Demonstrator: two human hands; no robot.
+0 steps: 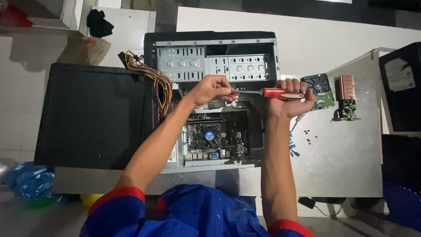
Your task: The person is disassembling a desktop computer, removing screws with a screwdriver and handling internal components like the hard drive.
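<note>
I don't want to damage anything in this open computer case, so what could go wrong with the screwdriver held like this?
The red-handled screwdriver, gripped by the right hand and steadied at its tip by the left hand, might slip onto the green motherboard below. The small black screws lying loose on the white table could roll away.

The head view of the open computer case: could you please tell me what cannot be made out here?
- Screwdriver tip: hidden behind the left hand's fingers, head view.
- What the left hand pinches: covered by its own fingers.
- Small dark bits on the table, perhaps screws: too small to tell.
- Motherboard detail: dim and partly behind the left forearm.
- Black box at right: cut off by the frame edge.
</note>
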